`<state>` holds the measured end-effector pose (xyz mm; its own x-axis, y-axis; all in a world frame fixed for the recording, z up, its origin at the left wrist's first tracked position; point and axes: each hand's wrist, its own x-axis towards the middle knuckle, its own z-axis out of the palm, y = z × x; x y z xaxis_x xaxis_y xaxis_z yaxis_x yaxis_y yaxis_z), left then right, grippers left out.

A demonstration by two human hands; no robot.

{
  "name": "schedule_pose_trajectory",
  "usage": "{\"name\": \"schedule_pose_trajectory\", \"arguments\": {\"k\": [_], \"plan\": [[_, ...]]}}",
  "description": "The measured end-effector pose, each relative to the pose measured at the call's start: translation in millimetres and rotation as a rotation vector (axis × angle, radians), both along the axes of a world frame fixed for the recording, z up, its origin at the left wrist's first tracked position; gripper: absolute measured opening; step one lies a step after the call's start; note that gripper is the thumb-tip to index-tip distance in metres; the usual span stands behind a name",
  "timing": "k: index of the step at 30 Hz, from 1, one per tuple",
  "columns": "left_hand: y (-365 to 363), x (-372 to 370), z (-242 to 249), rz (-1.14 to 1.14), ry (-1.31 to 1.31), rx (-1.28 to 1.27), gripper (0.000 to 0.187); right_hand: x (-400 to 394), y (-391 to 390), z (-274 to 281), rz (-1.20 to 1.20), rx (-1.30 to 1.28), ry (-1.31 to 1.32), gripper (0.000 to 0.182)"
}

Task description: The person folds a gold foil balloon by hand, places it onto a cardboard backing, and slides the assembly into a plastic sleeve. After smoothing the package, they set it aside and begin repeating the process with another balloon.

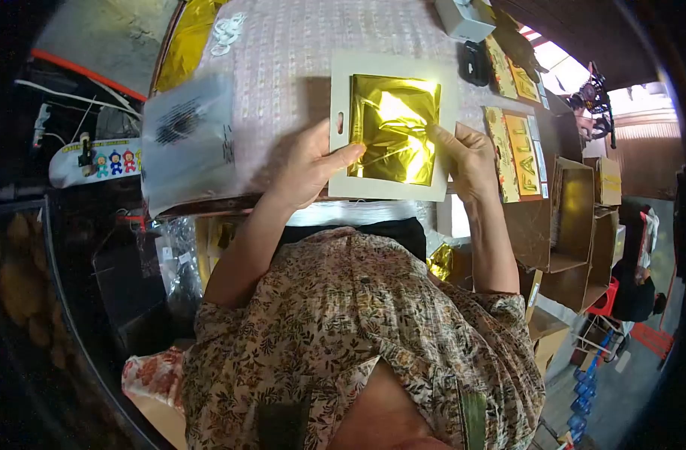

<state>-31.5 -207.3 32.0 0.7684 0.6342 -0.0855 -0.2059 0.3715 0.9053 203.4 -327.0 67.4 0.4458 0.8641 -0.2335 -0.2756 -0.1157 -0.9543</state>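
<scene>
Between my two hands is a pale backing card (pixel 340 82) with a hang hole near its left edge. A folded square of shiny gold foil (pixel 394 135) lies flat on it. My left hand (pixel 309 165) grips the card's left side, thumb resting at the foil's edge. On the other side my right hand (pixel 469 159) pinches the card's right edge, its thumb touching the foil. Printed cards reading "FALL" (pixel 517 154) lie just right of my right hand. To the left of my left hand is a stack of clear plastic bags (pixel 189 142).
A patterned cloth (pixel 275 45) covers the table. At its far left are white rings (pixel 226 31) and more gold foil (pixel 189 49). A black object (pixel 474 64) and a white box (pixel 465 19) stand at far right. Cardboard boxes (pixel 571 214) are stacked beyond the right edge.
</scene>
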Motion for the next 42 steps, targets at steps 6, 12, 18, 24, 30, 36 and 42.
{"name": "schedule_pose_trajectory", "arguments": {"k": [6,12,18,24,30,36,42], "plan": [[-4,-2,4,0.000,-0.013,-0.014,0.036,14,-12,-20,0.114,-0.048,0.026,0.015],[-2,-8,10,-0.111,0.072,0.005,0.050,20,-13,-34,0.053,-0.124,0.030,0.016],[2,-13,7,-0.134,0.014,0.039,0.053,12,-9,-34,0.053,-0.036,0.060,0.016],[57,-48,43,-0.355,0.442,0.643,0.053,18,-2,-34,-0.029,0.018,0.110,0.016],[202,-56,37,0.481,0.858,1.185,0.024,22,0,-41,-0.051,0.053,0.066,0.016],[285,-32,-3,0.624,1.166,1.518,0.025,15,6,-30,-0.090,0.033,0.053,0.017],[318,-22,-35,0.722,1.216,1.566,0.021,14,2,-29,-0.103,0.014,0.024,0.018]]}}
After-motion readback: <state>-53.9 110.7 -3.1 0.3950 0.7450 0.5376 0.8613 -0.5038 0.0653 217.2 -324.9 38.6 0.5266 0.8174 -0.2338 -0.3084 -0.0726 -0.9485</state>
